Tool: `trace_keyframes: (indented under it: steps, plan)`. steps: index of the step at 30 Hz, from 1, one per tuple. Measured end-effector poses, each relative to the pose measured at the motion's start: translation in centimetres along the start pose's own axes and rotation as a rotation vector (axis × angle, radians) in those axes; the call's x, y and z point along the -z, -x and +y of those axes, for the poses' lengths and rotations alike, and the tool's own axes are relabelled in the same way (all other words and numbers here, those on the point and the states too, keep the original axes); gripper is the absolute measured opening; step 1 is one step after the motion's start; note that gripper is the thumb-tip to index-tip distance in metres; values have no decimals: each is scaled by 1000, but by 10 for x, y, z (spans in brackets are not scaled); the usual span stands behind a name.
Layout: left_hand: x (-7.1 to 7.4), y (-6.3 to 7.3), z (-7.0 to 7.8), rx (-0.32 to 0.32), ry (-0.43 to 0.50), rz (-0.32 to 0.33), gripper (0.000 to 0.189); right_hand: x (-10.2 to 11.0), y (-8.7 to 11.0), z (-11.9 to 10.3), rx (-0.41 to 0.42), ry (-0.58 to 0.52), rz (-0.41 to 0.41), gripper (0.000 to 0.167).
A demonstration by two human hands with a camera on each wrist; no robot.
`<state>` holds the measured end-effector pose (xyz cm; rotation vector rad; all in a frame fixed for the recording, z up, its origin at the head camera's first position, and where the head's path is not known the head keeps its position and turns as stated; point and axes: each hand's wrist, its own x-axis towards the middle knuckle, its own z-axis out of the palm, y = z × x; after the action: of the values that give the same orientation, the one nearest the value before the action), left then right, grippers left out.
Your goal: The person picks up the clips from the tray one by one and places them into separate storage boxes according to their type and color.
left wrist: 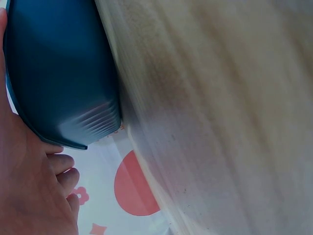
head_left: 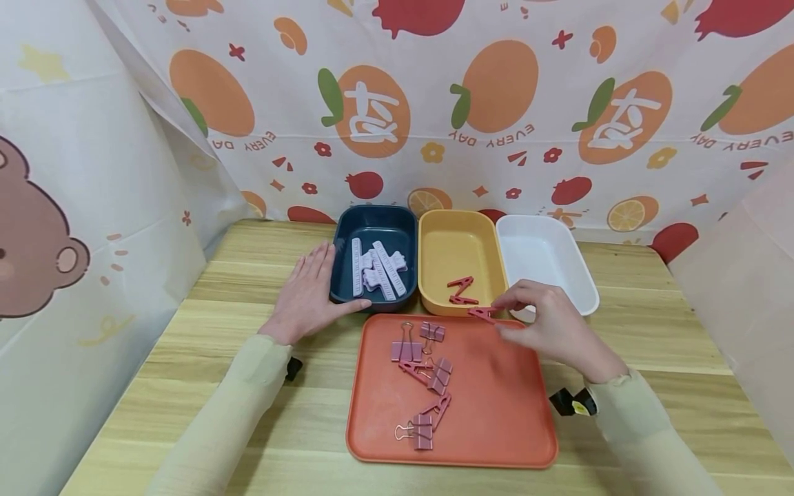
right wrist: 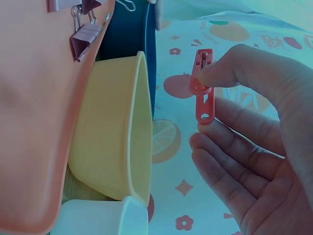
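My right hand (head_left: 548, 327) pinches a red plastic clothespin (right wrist: 204, 88) between thumb and fingers. In the head view it is over the near rim of the yellow bin (head_left: 428, 293), where two red clothespins (head_left: 462, 300) lie. My left hand (head_left: 310, 296) has its fingers straight along the left side of the dark blue bin (head_left: 338, 275), the thumb at its near corner. Inside that bin are several pale lilac long-bar clips (head_left: 384, 269). The orange tray (head_left: 490, 427) bears several mauve binder clips (head_left: 406, 351) and two more red clothespins (head_left: 442, 410).
A white bin (head_left: 586, 275) stands at the right end of the row, touching or close against the yellow one. The bins sit behind the tray on a wooden table (head_left: 298, 427). Behind them hangs a fruit-printed cloth (head_left: 428, 89).
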<state>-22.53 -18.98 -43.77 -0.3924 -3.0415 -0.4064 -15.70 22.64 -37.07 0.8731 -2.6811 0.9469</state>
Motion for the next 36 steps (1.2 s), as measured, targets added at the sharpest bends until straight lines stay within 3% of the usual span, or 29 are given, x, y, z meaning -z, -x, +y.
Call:
trace_keyframes:
  steps: [5,36]
  plan:
    - [0,1,0,-1,1,3,133,2,-6,2,25,9,39,24]
    - [0,1,0,0,-7,6,133,24,-48,9,-69,-22,136,26]
